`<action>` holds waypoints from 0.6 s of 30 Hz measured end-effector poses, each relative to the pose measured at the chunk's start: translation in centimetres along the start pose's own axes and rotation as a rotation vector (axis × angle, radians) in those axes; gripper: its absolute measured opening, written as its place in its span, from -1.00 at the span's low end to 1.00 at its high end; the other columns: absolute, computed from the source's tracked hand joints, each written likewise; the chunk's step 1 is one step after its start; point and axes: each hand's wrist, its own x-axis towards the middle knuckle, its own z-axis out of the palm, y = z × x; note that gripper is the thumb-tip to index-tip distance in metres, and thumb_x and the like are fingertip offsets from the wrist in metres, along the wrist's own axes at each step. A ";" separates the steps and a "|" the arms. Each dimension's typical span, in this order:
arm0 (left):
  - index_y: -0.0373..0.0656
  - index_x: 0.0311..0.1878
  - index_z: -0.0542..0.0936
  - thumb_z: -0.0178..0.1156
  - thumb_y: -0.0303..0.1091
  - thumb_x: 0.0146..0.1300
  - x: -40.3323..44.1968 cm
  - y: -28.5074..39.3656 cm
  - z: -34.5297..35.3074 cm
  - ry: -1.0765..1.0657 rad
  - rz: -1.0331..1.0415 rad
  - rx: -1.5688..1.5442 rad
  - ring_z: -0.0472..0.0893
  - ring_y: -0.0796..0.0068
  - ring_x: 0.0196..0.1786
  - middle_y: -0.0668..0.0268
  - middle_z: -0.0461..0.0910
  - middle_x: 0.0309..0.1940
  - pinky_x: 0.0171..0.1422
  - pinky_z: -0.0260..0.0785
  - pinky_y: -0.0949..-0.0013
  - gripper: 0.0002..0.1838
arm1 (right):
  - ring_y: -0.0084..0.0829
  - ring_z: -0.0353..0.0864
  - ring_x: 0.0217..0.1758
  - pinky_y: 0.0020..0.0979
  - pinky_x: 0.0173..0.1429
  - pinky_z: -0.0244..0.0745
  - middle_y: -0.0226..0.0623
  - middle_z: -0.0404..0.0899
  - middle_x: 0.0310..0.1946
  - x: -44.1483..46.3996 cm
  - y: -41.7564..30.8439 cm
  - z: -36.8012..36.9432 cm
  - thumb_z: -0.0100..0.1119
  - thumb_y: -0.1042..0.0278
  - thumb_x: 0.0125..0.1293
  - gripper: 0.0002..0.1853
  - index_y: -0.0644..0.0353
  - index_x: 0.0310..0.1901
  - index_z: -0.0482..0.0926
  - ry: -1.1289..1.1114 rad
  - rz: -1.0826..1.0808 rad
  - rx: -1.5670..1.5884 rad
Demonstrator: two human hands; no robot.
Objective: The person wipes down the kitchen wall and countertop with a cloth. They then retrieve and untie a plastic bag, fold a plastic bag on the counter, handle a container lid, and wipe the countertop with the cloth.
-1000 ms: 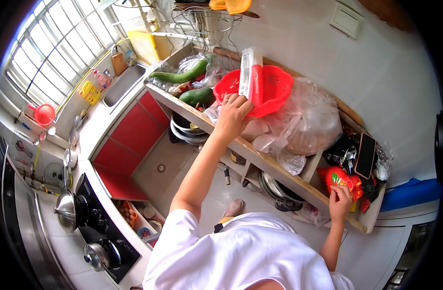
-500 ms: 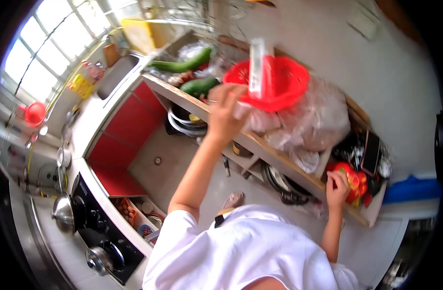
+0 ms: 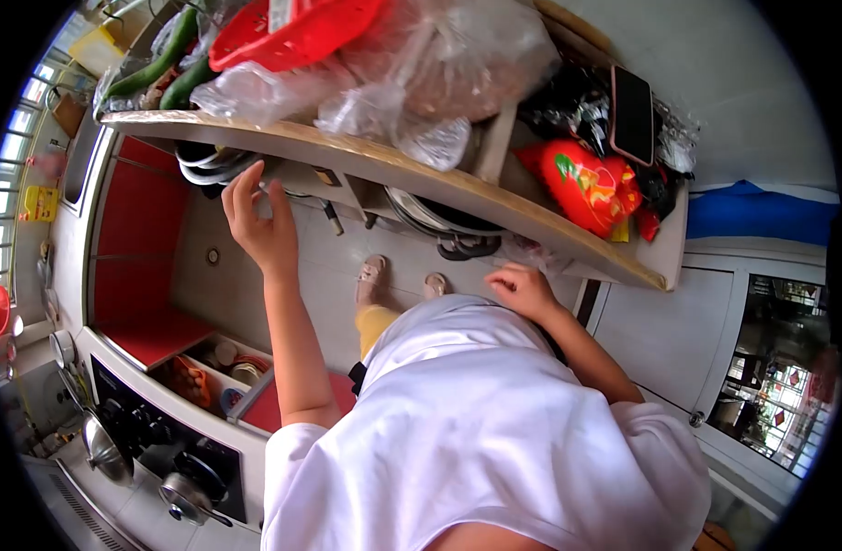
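My left hand (image 3: 263, 225) is raised in front of the wooden counter edge (image 3: 348, 147), below the red plastic basket (image 3: 297, 41). Its fingers are loosely bent and apart; a small pale spot between them is too small to make out. Near my waist hangs my right hand (image 3: 524, 292), fingers half curled, with a gap at the thumb and nothing visible in it. Clear plastic bags (image 3: 439, 64) lie beside the basket. Farther right are a red printed bag (image 3: 586, 188) and a phone (image 3: 630, 115) on black plastic.
Green gourds (image 3: 168, 55) lie at the counter's far left. Pans (image 3: 430, 211) stand on the shelf beneath. To my left are a black gas stove (image 3: 155, 432), a lidded pot (image 3: 187, 496) and an open drawer (image 3: 228, 367). A white door (image 3: 669, 321) stands at right.
My left hand has come down and away from the basket's edge. My right hand has dropped from beside the red bag to my waist. The view has tilted down and turned.
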 end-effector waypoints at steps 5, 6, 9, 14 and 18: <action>-0.14 -0.03 0.60 0.21 -0.59 0.17 -8.7 1.9 -0.9 -0.054 -0.171 -0.020 0.56 0.45 -0.12 0.30 0.54 -0.14 -0.12 0.39 0.43 -0.71 | -0.13 0.63 -0.19 -0.23 -0.13 0.52 -0.15 0.58 -0.09 -5.2 11.5 1.3 0.27 0.31 0.10 -0.73 0.09 -0.12 0.63 0.288 0.404 0.068; -0.15 -0.04 0.60 0.21 -0.60 0.17 -10.3 2.4 -1.5 -0.087 -0.216 -0.008 0.56 0.45 -0.15 0.29 0.54 -0.14 -0.12 0.39 0.44 -0.72 | -0.08 0.60 -0.12 -0.16 -0.06 0.49 -0.12 0.56 -0.05 -5.7 13.6 1.5 0.30 0.25 0.08 -0.67 0.11 -0.10 0.61 0.410 0.326 -0.300; -0.15 -0.07 0.60 0.20 -0.60 0.16 -15.0 4.0 -3.2 -0.162 -0.298 0.018 0.57 0.47 -0.18 0.30 0.54 -0.19 -0.13 0.39 0.44 -0.74 | -0.01 0.52 0.02 -0.08 0.07 0.43 -0.08 0.54 0.01 -5.2 16.2 0.9 0.34 0.13 0.06 -0.56 0.15 -0.04 0.58 0.537 0.284 -0.647; -0.11 -0.08 0.60 0.21 -0.59 0.15 -19.8 6.0 -5.3 -0.394 -0.430 0.113 0.59 0.48 -0.17 0.33 0.55 -0.21 -0.13 0.40 0.39 -0.73 | 0.00 0.48 0.10 -0.11 0.12 0.41 -0.06 0.56 0.00 -2.9 20.9 0.7 0.33 0.05 0.10 -0.51 0.18 -0.01 0.56 0.258 0.584 -0.286; -0.06 -0.06 0.60 0.23 -0.52 0.14 -21.2 6.7 -5.6 -0.574 -0.347 0.205 0.62 0.37 -0.16 0.32 0.57 -0.19 -0.11 0.44 0.31 -0.72 | 0.08 0.50 0.10 -0.13 0.19 0.36 0.13 0.55 -0.02 -2.9 28.6 2.8 0.33 0.02 0.10 -0.38 0.33 0.07 0.49 0.261 0.616 -0.369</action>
